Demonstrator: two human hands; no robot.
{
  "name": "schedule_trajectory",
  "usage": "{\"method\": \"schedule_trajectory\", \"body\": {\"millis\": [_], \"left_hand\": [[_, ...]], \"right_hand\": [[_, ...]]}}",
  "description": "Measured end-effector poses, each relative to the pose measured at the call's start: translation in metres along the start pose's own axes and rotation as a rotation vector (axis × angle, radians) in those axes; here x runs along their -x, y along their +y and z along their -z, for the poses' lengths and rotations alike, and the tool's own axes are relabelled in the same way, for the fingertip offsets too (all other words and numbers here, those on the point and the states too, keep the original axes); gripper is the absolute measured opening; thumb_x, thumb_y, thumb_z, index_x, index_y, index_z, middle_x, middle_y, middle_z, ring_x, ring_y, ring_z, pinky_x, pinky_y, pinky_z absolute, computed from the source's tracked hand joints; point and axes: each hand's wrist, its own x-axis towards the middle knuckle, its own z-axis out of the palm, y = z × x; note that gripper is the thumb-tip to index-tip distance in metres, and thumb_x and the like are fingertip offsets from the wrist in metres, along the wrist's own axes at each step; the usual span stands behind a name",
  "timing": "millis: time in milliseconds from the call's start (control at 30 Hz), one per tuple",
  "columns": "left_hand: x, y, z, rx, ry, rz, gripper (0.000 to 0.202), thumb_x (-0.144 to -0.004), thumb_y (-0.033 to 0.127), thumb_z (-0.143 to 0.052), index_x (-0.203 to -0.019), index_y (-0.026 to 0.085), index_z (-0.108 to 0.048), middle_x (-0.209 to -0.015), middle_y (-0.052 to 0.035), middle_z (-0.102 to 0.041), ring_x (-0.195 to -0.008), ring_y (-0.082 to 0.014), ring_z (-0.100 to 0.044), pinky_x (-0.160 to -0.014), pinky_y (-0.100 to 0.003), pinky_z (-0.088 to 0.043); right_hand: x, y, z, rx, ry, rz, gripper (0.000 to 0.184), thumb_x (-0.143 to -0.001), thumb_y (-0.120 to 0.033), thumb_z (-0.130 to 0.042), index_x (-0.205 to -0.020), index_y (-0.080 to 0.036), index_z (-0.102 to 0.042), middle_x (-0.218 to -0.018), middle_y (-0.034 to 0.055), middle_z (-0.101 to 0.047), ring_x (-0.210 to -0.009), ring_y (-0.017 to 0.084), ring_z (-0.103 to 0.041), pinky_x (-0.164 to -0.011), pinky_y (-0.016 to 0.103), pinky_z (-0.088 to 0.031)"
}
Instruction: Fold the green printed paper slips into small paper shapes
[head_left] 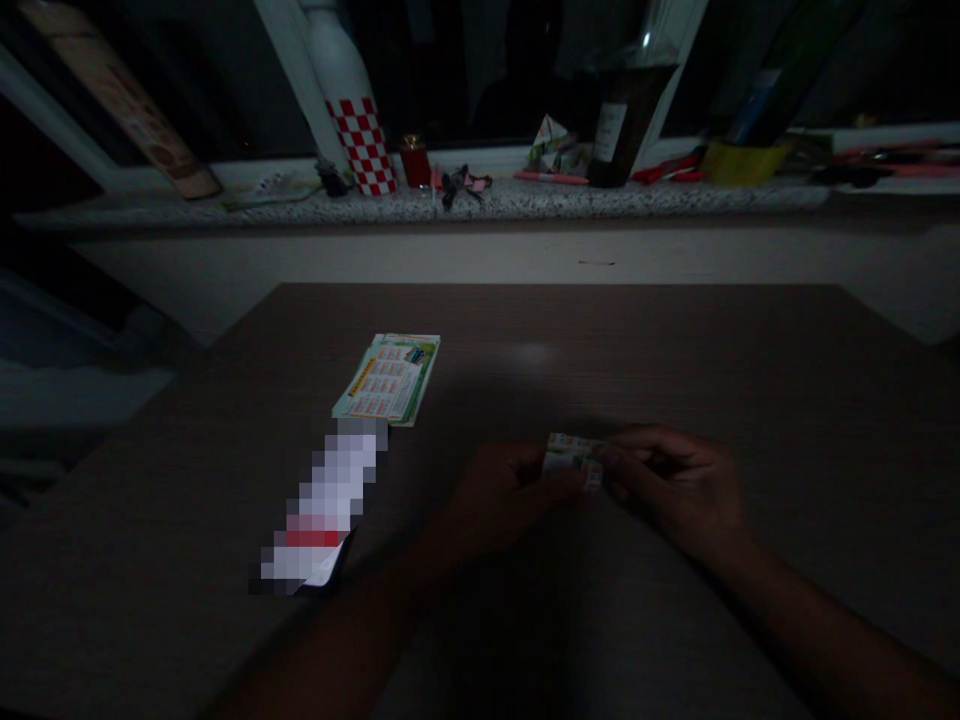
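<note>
A small folded printed paper [571, 457] sits between both hands, low over a brown wooden table [675, 350]. My left hand [506, 495] pinches its left edge with closed fingers. My right hand [671, 485] grips its right edge, fingers curled. To the left on the table lies a stack of green printed calendar cards [388, 378]. Below the cards lies a long flat white object [322, 510], blurred out, with a red band.
The scene is dim. Behind the table runs a speckled windowsill [525, 203] with a red-and-white checkered bottle [352, 100], a small red jar [415, 160], a dark bottle [626, 120], a yellow bowl [742, 162], crumpled paper [553, 145] and pens.
</note>
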Motion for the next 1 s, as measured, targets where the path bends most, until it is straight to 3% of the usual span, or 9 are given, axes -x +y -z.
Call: {"method": "schedule_trajectory", "body": {"millis": [333, 567, 867, 1000], "left_hand": [[-0.0011, -0.0068, -0.0017, 0.128, -0.016, 0.026, 0.034, -0.085, 0.044, -0.058, -0.088, 0.013, -0.071, -0.078, -0.0067, -0.074, -0.071, -0.0180, -0.068, -0.068, -0.029, -0.054], [-0.0001, -0.0032, -0.0023, -0.005, -0.055, -0.015, 0.031, -0.085, 0.043, -0.059, -0.085, 0.015, -0.071, -0.083, -0.0031, -0.073, -0.077, -0.0172, -0.066, -0.070, -0.026, -0.049], [-0.0026, -0.0051, -0.0056, 0.325, -0.117, 0.049, 0.024, -0.084, 0.037, -0.062, -0.083, 0.014, -0.071, -0.075, -0.0047, -0.074, -0.067, -0.0167, -0.070, -0.065, -0.028, -0.055], [-0.0030, -0.0050, -0.0032, 0.305, -0.146, 0.050, 0.026, -0.085, 0.037, -0.061, -0.089, 0.014, -0.071, -0.082, -0.0059, -0.075, -0.074, -0.0178, -0.070, -0.071, -0.030, -0.055]], "right_hand": [[0.0006, 0.0008, 0.0013, 0.018, 0.011, 0.039, 0.008, -0.076, -0.025, -0.070, -0.073, -0.018, -0.070, -0.048, -0.0019, -0.060, -0.039, 0.010, -0.053, -0.035, 0.019, -0.041], [0.0008, 0.0020, -0.0002, 0.013, 0.004, 0.024, 0.009, -0.075, -0.025, -0.071, -0.072, -0.018, -0.070, -0.048, -0.0018, -0.061, -0.039, 0.010, -0.054, -0.035, 0.020, -0.041], [0.0010, 0.0015, -0.0020, 0.016, 0.002, 0.051, 0.005, -0.074, -0.022, -0.071, -0.071, -0.018, -0.070, -0.048, -0.0021, -0.060, -0.040, 0.010, -0.053, -0.037, 0.019, -0.042], [0.0010, 0.0021, -0.0001, 0.007, -0.007, 0.026, 0.006, -0.075, -0.023, -0.070, -0.073, -0.018, -0.071, -0.048, -0.0023, -0.060, -0.040, 0.009, -0.053, -0.036, 0.019, -0.041]]}}
